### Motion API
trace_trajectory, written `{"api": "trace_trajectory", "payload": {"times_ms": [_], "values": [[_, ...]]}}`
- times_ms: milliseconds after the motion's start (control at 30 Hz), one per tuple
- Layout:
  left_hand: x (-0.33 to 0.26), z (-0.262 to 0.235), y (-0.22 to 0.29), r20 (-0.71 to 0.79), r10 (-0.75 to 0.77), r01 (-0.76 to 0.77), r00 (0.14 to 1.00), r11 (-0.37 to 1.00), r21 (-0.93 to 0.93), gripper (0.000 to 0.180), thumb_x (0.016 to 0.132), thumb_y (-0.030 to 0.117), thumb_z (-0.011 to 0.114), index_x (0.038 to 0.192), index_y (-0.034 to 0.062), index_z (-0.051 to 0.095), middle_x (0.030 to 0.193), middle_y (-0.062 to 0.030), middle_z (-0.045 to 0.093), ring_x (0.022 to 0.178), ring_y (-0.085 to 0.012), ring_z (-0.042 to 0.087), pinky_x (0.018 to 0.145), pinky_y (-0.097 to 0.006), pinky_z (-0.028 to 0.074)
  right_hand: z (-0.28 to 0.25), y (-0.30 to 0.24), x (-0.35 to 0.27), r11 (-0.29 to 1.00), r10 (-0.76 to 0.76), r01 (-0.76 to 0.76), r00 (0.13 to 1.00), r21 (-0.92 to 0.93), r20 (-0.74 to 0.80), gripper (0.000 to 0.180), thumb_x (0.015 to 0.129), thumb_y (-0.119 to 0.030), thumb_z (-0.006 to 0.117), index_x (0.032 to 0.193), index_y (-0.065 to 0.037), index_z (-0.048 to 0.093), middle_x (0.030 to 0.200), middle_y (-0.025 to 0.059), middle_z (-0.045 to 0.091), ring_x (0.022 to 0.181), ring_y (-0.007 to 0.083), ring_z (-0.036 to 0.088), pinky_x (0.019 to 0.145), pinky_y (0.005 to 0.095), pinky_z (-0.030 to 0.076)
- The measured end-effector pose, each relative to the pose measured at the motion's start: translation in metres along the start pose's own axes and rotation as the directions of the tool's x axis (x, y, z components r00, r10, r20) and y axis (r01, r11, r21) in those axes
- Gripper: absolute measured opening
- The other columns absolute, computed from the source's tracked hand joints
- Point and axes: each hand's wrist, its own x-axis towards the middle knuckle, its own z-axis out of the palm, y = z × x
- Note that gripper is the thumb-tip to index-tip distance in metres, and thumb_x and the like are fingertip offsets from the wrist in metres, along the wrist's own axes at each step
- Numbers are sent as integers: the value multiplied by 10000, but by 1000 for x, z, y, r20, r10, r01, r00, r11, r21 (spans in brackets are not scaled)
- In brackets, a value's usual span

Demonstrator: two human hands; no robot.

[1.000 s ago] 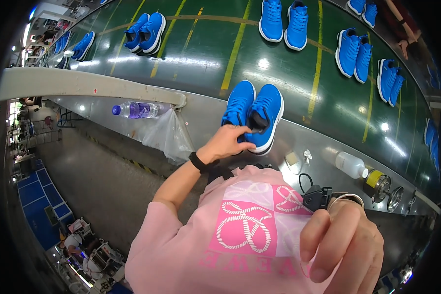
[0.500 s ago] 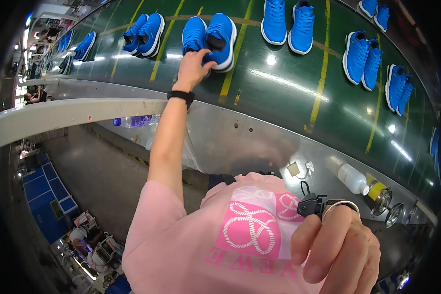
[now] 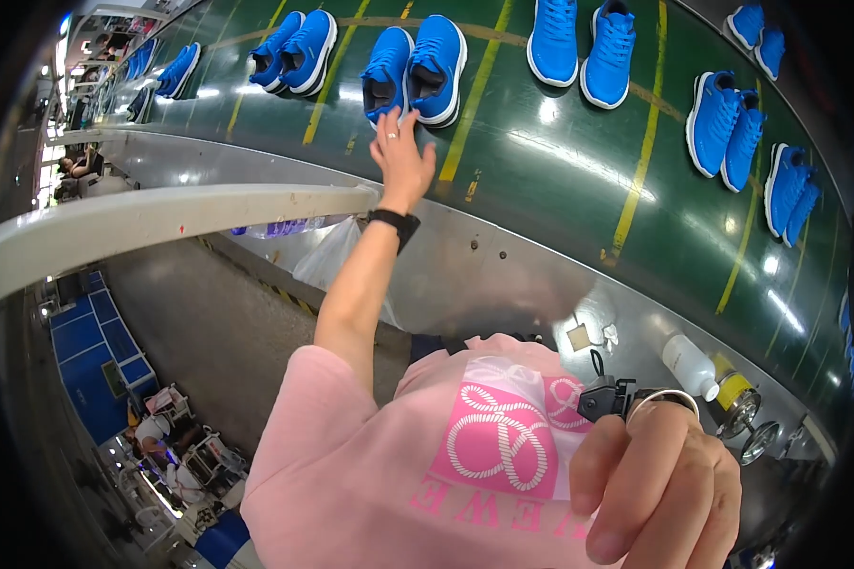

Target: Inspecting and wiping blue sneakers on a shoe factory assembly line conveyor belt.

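Observation:
My left hand (image 3: 404, 163), with a black band (image 3: 395, 226) at its wrist, is open with fingers apart. Its fingertips are at the heels of two blue sneakers, the left sneaker (image 3: 386, 76) and the right sneaker (image 3: 436, 71); whether they touch is hard to tell. Both shoes stand side by side on the green surface (image 3: 522, 180), toes pointing away. Close up at the lower right, my right hand (image 3: 669, 484) is closed with curled fingers, and whatever may be inside is hidden. A silver bangle (image 3: 678, 394) and a black clip (image 3: 604, 398) show at its wrist.
More pairs of blue sneakers (image 3: 605, 57) stand along the green surface on both sides. A metal ledge (image 3: 484, 280) runs along the near side, holding a white bottle (image 3: 688, 365) and a yellow can (image 3: 731, 389). A pale rail (image 3: 180, 216) crosses at left.
My left hand has let go of the sneakers and drawn back toward me, its fingers spreading. The left sneaker now sits level beside the right one. My right hand remains curled.

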Motion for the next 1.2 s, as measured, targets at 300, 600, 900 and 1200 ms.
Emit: {"api": "trace_trajectory", "payload": {"times_ms": [300, 600, 900, 1200], "values": [[-153, -84, 1, 101, 13, 18, 995, 955, -297, 340, 818, 14, 657, 1146, 102, 667, 1178, -126, 614, 1191, -369, 504, 1048, -455, 390, 65, 15, 0, 999, 44, -44, 998, 15, 40, 248, 1014, -253, 551, 940, -143, 760, 1049, 8, 721, 932, 171, 448, 793, 256, 346], [-191, -181, -95, -237, -364, 265, 901, 893, -365, 236, 846, -42, 601, 1017, 70, 717, 963, -93, 709, 858, -247, 670, 732, -361, 539, 91, 70, 24, 980, -198, 198, 922, 34, 334, 287, 854, -266, 698, 943, 3, 649, 823, 154, 618, 733, 276, 581, 734, 355, 463], [-35, -207, -285, -214, -448, 239, 868, 755, -611, 169, 863, 27, 641, 1000, 58, 736, 878, -108, 731, 771, -228, 693, 731, -323, 539, 90, 184, 37, 650, 12, -328, 906, -685, -423, 386, 978, -174, 593, 1313, 12, 542, 1139, 90, 617, 1034, 160, 585, 930, 318, 440], [112, -131, -401, 162, -246, 279, 956, 931, -233, 487, 819, 6, 556, 1293, 105, 613, 1293, -168, 608, 1215, -369, 549, 1059, -424, 444, 110, 297, 129, 324, -480, -274, 777, -906, -406, 766, 966, -476, 572, 1502, 9, 318, 1484, 152, 407, 1371, 258, 380, 1136, 416, 268]]}}
